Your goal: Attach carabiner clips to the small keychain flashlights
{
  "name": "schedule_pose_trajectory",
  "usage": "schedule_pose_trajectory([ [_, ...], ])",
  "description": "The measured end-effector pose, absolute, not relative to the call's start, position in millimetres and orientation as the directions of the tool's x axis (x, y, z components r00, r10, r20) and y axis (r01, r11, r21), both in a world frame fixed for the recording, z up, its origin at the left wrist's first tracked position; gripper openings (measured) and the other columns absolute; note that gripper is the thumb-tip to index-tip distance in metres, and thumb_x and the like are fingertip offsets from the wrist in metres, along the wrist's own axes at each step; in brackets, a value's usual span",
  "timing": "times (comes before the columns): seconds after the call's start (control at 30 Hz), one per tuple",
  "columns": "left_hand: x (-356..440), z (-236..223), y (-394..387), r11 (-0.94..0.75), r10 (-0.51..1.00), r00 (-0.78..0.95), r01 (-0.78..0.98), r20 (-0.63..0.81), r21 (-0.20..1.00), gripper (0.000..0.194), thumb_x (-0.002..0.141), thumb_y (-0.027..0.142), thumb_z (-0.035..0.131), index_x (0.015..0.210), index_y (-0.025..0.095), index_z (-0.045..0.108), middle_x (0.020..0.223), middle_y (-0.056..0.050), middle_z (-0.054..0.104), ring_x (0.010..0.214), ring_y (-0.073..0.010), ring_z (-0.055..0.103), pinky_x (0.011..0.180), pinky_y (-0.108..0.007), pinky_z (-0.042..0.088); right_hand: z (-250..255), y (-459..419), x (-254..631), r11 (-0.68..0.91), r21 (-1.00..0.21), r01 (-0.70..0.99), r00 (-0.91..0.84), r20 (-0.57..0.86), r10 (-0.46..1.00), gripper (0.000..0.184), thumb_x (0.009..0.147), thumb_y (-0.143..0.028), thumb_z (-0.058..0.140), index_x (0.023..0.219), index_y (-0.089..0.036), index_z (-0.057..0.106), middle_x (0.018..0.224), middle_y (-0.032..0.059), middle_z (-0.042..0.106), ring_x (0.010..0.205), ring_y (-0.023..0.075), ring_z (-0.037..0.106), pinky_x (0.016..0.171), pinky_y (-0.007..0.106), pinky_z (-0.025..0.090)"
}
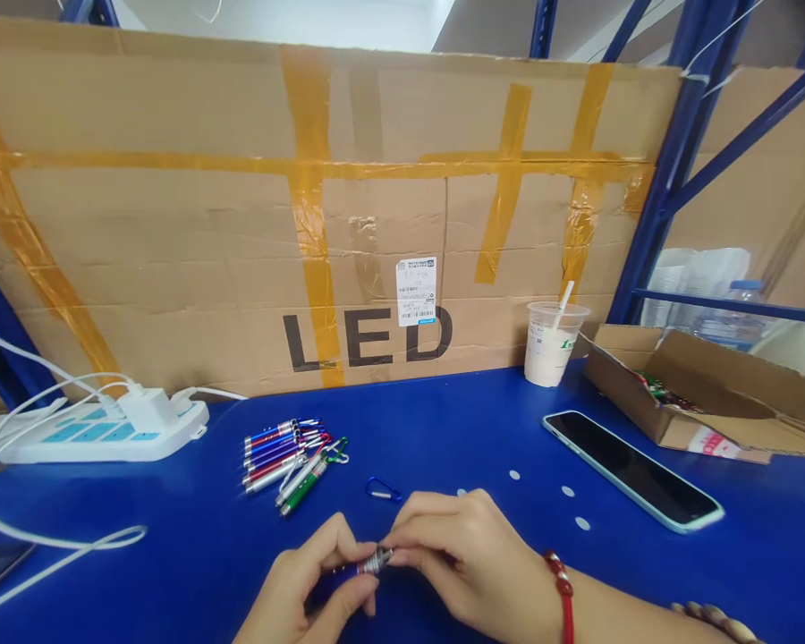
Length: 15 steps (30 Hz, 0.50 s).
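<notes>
Near the table's front edge, my left hand [315,586] is closed around a small blue keychain flashlight [349,570] with a silver end. The thumb and fingertips of my right hand [466,559] pinch that silver end; any small part between them is hidden. Just beyond my hands lies a loose blue carabiner clip [383,489]. To the left of the clip is a pile of similar keychain flashlights [288,461] in blue, red, silver and green, several with clips attached.
A white power strip [107,434] with cables sits at the left. Several pale discs [567,492] lie right of my hands, near a phone [634,470]. Behind are a drink cup [554,344], an open cardboard box [704,389] and a tall cardboard panel [174,259].
</notes>
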<state>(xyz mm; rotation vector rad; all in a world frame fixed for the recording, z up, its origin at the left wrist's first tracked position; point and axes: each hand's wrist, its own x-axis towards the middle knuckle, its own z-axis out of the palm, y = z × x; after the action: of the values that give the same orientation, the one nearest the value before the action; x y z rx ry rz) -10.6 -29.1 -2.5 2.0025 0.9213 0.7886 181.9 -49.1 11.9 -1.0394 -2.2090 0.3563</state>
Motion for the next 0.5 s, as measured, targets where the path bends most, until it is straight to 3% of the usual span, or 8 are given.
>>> schedule_pose_trajectory([
  [0.17, -11, -4, -32, -0.405, 0.812, 0.562, 0.350, 0.157, 0.844, 0.017, 0.083, 0.027, 0.049, 0.069, 0.019, 0.048, 0.063, 0.000, 0.064, 0.062, -0.0125, 0.059, 0.058, -0.017, 0.046, 9, -46, 178, 0.530, -0.690, 0.493, -0.377, 0.379, 0.845, 0.021, 0.083, -0.025, 0.054, 0.073, -0.018, 0.072, 0.069, 0.0026, 0.068, 0.059, 0.0106, 0.057, 0.056, 0.019, 0.041],
  [0.33, -8, -2, -34, -0.391, 0.826, 0.542, 0.353, 0.155, 0.850, 0.015, 0.084, 0.025, 0.047, 0.071, 0.019, 0.051, 0.063, 0.001, 0.062, 0.060, -0.0113, 0.059, 0.052, -0.014, 0.043, 9, -42, 174, 0.251, -0.870, 0.424, -0.308, 0.122, 0.943, 0.024, 0.075, -0.034, 0.065, 0.065, -0.014, 0.072, 0.061, 0.0017, 0.063, 0.043, 0.0054, 0.039, 0.041, 0.018, 0.030],
  [0.5, -8, -2, -36, -0.393, 0.824, 0.547, 0.364, 0.148, 0.845, 0.015, 0.083, 0.023, 0.047, 0.069, 0.020, 0.051, 0.066, 0.002, 0.063, 0.057, -0.0107, 0.057, 0.049, -0.014, 0.041, 7, -43, 170, 0.002, -0.947, 0.322, -0.314, -0.105, 0.944, 0.030, 0.069, -0.039, 0.069, 0.061, -0.010, 0.069, 0.045, -0.0022, 0.053, 0.031, 0.0019, 0.029, 0.031, 0.017, 0.019],
])
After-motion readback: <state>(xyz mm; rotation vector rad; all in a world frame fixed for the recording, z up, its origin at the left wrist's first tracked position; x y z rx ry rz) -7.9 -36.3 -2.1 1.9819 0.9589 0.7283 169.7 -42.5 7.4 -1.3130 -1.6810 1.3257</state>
